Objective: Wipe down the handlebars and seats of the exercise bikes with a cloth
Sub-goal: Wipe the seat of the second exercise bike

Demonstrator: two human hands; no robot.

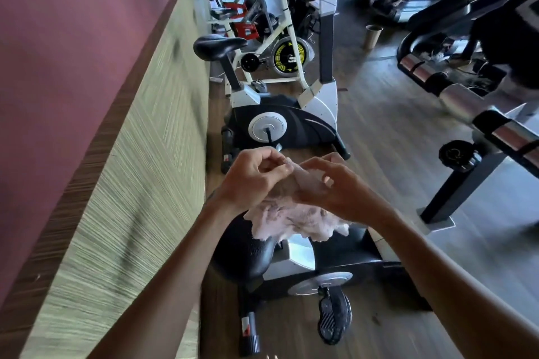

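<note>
A crumpled pale pink cloth (294, 218) hangs between my two hands over the nearest exercise bike. My left hand (253, 175) pinches its upper edge with curled fingers. My right hand (335, 186) grips the cloth from the right side. Below the cloth is the black seat (248, 253) of the nearest bike, partly covered by my left forearm. A second bike stands farther on, with its black seat (218, 45) free and its grey flywheel cover (267, 127) facing me. The handlebars of both bikes are out of view or hidden.
A wood-grain wall (131, 183) runs close along the left. More bikes (280, 46) line up behind. A bench or machine frame with chrome rollers (455, 96) stands on the right. A cardboard tube (372, 36) stands on the plank floor.
</note>
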